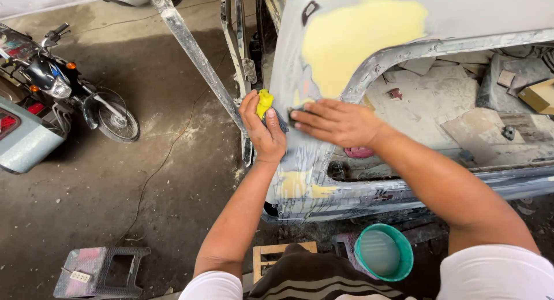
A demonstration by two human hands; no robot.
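Observation:
My left hand [262,129] grips a small yellow sponge [264,102] against the edge of a grey car body panel [300,63]. My right hand [334,122] lies flat on the same panel, pressing a dark sanding sheet [295,110] under its fingertips. A large patch of pale yellow filler [352,37] covers the panel above my hands. A smaller yellow patch [294,184] sits lower down near the sill. The surface around my hands looks wet and streaked.
A teal bucket [384,252] stands on the floor by my knees, next to a wooden crate [268,256]. A grey plastic stool [101,271] lies at lower left. A motorcycle [69,89] is parked at left. A cable [161,161] runs over the concrete.

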